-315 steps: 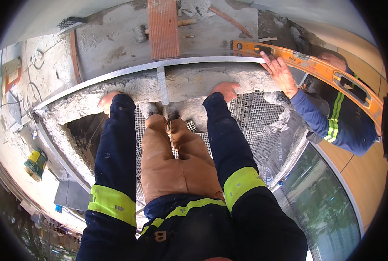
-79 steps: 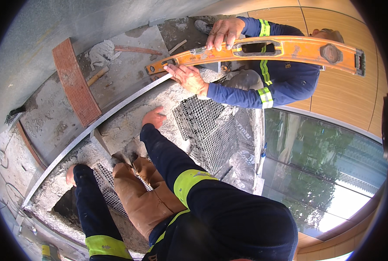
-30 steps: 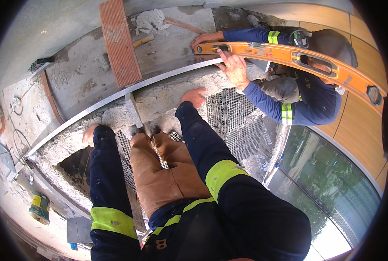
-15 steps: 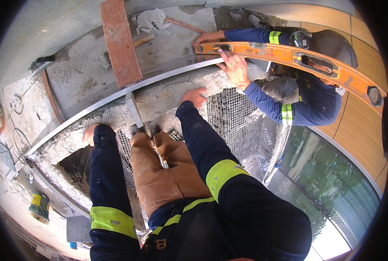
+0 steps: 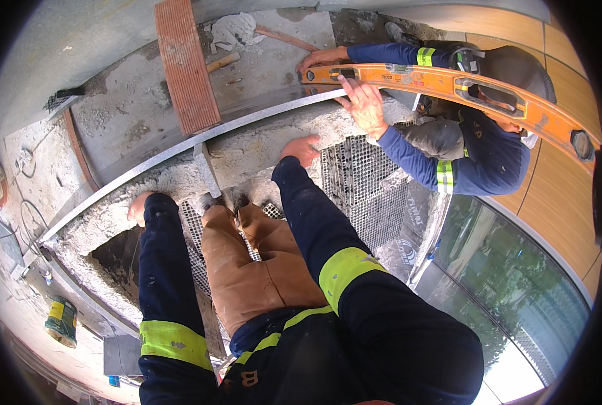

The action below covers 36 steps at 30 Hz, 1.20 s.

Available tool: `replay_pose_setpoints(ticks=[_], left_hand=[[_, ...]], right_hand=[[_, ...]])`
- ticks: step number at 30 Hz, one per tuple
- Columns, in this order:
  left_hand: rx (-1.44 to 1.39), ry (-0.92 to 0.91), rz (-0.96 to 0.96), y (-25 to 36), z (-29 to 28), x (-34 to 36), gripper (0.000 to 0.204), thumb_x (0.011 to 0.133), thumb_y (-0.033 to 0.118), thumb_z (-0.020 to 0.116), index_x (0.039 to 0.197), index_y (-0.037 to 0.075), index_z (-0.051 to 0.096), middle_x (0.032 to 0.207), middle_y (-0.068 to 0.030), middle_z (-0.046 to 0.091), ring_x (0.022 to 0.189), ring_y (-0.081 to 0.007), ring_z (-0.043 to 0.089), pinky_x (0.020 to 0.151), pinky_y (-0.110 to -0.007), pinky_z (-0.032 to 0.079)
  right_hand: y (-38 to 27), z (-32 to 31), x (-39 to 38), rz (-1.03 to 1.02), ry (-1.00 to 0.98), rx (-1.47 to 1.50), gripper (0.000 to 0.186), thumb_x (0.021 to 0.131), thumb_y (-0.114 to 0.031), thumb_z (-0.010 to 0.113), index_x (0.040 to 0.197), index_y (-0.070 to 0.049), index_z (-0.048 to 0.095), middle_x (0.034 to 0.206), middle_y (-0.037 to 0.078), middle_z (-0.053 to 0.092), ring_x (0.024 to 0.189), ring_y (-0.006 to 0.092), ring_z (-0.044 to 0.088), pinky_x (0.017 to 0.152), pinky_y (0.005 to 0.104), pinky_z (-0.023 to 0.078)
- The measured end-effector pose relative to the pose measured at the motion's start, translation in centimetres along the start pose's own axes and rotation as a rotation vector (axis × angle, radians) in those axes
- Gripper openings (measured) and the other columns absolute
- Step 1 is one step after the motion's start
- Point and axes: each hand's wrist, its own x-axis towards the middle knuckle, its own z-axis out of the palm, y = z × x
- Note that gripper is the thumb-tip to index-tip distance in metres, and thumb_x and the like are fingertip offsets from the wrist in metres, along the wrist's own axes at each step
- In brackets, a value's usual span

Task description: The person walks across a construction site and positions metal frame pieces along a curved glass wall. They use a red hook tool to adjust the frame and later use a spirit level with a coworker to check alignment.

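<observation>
My left hand (image 5: 139, 208) rests against the rough mortar wall (image 5: 105, 214) below a long grey stone slab (image 5: 139, 166); its fingers are mostly hidden. Farther right, my right hand (image 5: 303, 150) lies on the same mortar, fingers stretched out, holding nothing. Between my hands a short grey stone piece (image 5: 207, 170) stands against the slab. At the right, a co-worker holds a long orange spirit level (image 5: 419, 79) along the slab's far-right end, one hand (image 5: 367, 108) at its near side and the other (image 5: 322, 59) beyond it.
A ridged reddish board (image 5: 186, 67) lies across the floor up to the slab. Beyond are a wooden handle (image 5: 224, 63) and a crumpled white cloth (image 5: 234, 30). Dimpled black sheeting (image 5: 361, 182) lines the trench. A green and yellow can (image 5: 61, 321) stands at the lower left.
</observation>
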Motion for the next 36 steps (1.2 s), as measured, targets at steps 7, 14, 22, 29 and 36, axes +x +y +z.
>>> replay_pose_setpoints(ticks=[7,14,22,29,36], left_hand=[[-0.085,-0.054,-0.134,2.0,2.1,2.7,0.034,0.082,0.028,0.032,0.103,0.001,0.040,0.096,-0.0149,0.047,0.088,-0.0264,0.047,0.076,-0.034,0.037],[-0.033,-0.089,0.055,2.3,5.4,3.8,0.035,0.082,0.028,0.032,0.103,0.001,0.040,0.096,-0.0149,0.047,0.088,-0.0264,0.047,0.076,-0.034,0.037],[-0.053,-0.161,0.078,2.3,2.1,1.9,0.035,0.082,0.028,0.032,0.104,0.001,0.039,0.097,-0.0149,0.047,0.089,-0.0263,0.047,0.077,-0.034,0.037],[0.015,-0.153,0.241,1.0,-1.2,-0.2,0.035,0.082,0.028,0.032,0.104,0.001,0.039,0.097,-0.0150,0.046,0.090,-0.0263,0.047,0.077,-0.034,0.037],[0.026,-0.145,0.242,1.9,-0.6,0.0,0.036,0.082,0.028,0.032,0.105,0.001,0.039,0.098,-0.0150,0.046,0.090,-0.0263,0.047,0.077,-0.034,0.037]], right_hand=[[0.1,0.4,0.1,0.012,0.076,-0.005,0.060,0.078,-0.049,0.030,0.092,0.008,0.040,0.081,0.030,0.051,0.078,0.0412,0.051,0.068,0.0459,0.041],[0.0,0.3,0.2,0.001,0.047,0.011,0.058,0.078,-0.048,0.031,0.093,0.007,0.038,0.079,0.030,0.051,0.077,0.0416,0.051,0.069,0.0453,0.040],[-0.5,-0.5,-0.2,0.015,0.004,0.059,0.056,0.078,-0.048,0.031,0.092,0.006,0.038,0.079,0.031,0.050,0.077,0.0425,0.050,0.070,0.0452,0.039],[-0.5,-0.7,-0.1,0.037,-0.034,0.027,0.057,0.079,-0.048,0.030,0.093,0.006,0.036,0.080,0.032,0.050,0.076,0.0420,0.050,0.069,0.0450,0.039],[-0.2,-0.3,0.0,0.000,-0.008,0.035,0.058,0.079,-0.049,0.028,0.092,0.007,0.037,0.080,0.031,0.051,0.077,0.0410,0.051,0.070,0.0437,0.040]])
